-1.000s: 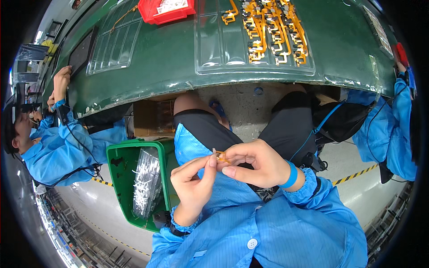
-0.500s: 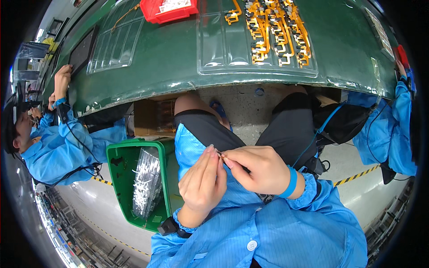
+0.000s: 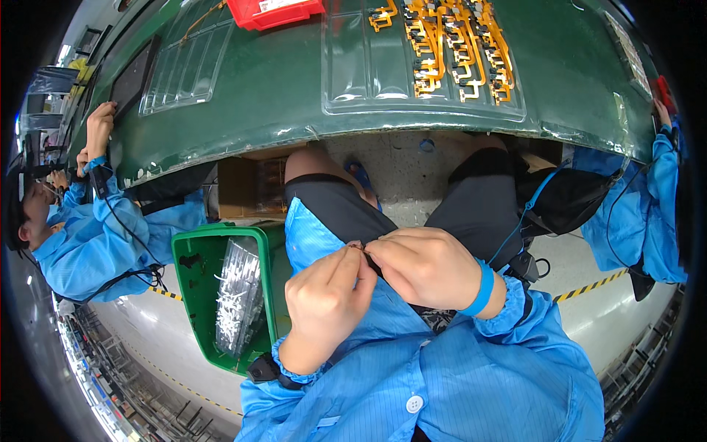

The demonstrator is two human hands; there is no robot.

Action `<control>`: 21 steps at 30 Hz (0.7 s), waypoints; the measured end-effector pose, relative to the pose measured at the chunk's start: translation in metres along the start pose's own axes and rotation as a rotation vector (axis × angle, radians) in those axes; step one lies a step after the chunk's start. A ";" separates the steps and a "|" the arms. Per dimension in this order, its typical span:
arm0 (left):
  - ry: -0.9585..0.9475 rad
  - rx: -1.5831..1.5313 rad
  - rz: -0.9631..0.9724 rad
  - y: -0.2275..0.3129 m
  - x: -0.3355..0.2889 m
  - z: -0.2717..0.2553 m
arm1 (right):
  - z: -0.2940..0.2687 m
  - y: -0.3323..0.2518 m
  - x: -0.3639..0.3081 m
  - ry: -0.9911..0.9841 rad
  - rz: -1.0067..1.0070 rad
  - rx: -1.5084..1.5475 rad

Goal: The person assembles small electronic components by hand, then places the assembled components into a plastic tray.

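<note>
Over my lap, both hands meet fingertip to fingertip around a tiny dark and orange-brown piece (image 3: 362,249). It looks like a small flex cable, though my fingers cover most of it. My left hand (image 3: 328,295) pinches it from the left, its fingers pressed together. From the right, my right hand (image 3: 426,267), with a blue band (image 3: 482,289) at the wrist, pinches the same piece. Ahead on the green table, a clear plastic tray (image 3: 350,81) holds several orange flex cables (image 3: 460,59) in rows toward its right side.
A red bin (image 3: 283,13) and an empty clear tray (image 3: 180,74) stand at the table's far left. Beside my left leg, a green bin (image 3: 274,295) holds clear plastic strips (image 3: 239,295). Co-workers in blue sit at left (image 3: 99,236) and right (image 3: 633,206).
My fingertips have drawn closer round the small piece, and the right fingers are now more bunched. My left hand has shifted slightly left. The view has moved a little.
</note>
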State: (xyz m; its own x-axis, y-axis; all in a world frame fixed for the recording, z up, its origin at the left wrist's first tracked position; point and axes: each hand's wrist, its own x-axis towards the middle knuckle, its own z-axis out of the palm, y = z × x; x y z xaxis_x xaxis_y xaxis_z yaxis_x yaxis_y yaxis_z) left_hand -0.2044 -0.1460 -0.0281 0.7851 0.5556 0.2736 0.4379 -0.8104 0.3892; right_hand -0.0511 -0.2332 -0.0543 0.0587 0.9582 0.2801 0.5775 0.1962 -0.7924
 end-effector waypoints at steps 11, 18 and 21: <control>-0.045 -0.311 -0.053 -0.002 0.003 -0.019 | -0.007 0.000 0.002 0.009 0.108 0.369; -0.047 -0.133 0.031 -0.002 0.000 -0.013 | -0.004 0.001 0.000 -0.022 0.034 0.138; -0.064 -0.122 0.018 -0.001 0.002 -0.013 | -0.004 0.000 0.000 -0.036 0.020 0.077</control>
State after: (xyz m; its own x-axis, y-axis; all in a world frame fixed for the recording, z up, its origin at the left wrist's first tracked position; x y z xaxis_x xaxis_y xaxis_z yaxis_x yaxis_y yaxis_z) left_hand -0.2088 -0.1419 -0.0163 0.8203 0.5253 0.2261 0.3703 -0.7892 0.4900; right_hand -0.0481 -0.2340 -0.0517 0.0393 0.9688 0.2445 0.5118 0.1907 -0.8377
